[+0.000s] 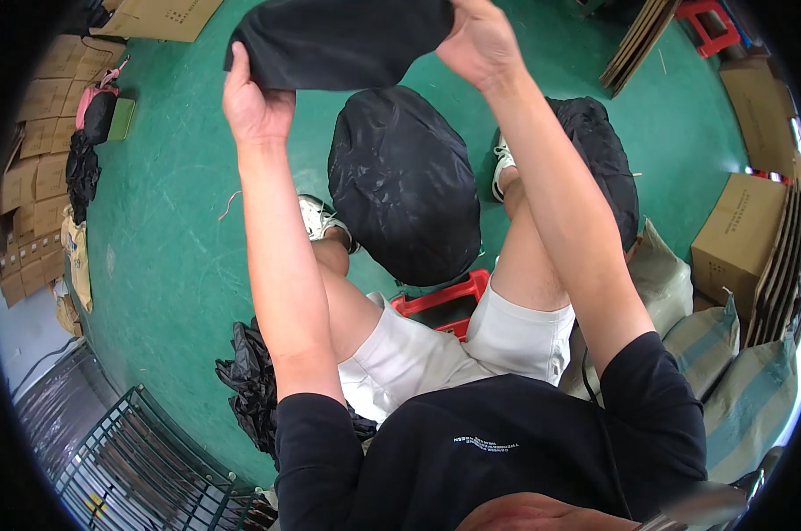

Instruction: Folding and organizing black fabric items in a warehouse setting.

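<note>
1. The person is sitting on a red plastic stool [442, 301] over a green floor [179, 230] and is holding a black fabric piece [338, 40] up at arm's length, above the knees.
2. The left hand [257, 104] is gripping the lower left edge of the fabric, its fingers closing around the cloth with the thumb side facing the camera.
3. The right hand [480, 44] is pinching the upper right edge of the same fabric, fingers curling over the cloth, so the piece is hanging stretched between the two hands.
4. A large black fabric bundle [405, 181] is lying on the floor between the person's feet, just below the held piece.
5. A second black bundle [605, 159] is sitting to the right, partly hidden behind the right forearm.
6. A crumpled heap of black cloth [250, 376] is lying on the floor beside the left thigh.
7. A green wire rack [144, 460] is standing at the lower left.
8. A cardboard box [738, 234] is resting at the right, with flattened cardboard stacked beside it, and woven sacks [728, 354] are lying near the right hip.
9. More flattened cartons [38, 159] are lining the left edge of the floor.
</note>
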Tool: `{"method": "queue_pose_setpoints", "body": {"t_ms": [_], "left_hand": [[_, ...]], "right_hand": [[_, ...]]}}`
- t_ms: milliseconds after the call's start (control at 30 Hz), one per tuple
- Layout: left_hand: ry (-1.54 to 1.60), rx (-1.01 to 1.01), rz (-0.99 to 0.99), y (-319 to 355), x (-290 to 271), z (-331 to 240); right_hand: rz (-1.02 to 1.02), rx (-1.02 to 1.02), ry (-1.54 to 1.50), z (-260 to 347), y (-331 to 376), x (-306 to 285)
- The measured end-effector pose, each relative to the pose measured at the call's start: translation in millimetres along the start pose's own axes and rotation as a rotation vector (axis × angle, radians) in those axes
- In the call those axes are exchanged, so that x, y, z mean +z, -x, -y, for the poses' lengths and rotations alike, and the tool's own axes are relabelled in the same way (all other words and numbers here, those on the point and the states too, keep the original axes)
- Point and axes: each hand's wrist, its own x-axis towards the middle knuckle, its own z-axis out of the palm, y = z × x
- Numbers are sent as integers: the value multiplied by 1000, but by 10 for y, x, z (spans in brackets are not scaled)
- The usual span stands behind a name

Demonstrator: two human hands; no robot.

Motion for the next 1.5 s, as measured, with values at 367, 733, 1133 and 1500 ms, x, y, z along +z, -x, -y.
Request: {"method": "queue_pose_setpoints", "body": {"t_ms": [367, 733, 1133, 1500], "left_hand": [[-853, -402, -797, 956, -2112, 1707], [-1169, -429, -787, 2196, -1981, 1910], [-774, -470, -584, 2768, -1797, 1903], [-1014, -702, -467, 2964, -1751, 1811]], "right_hand": [[-1216, 793, 1166, -1218, 1613, -1430], [-1372, 899, 1140, -1302, 3061, -1429], [-1253, 806, 1162, -1109, 3215, -630], [-1210, 898, 946, -1211, 3457, -413]]}}
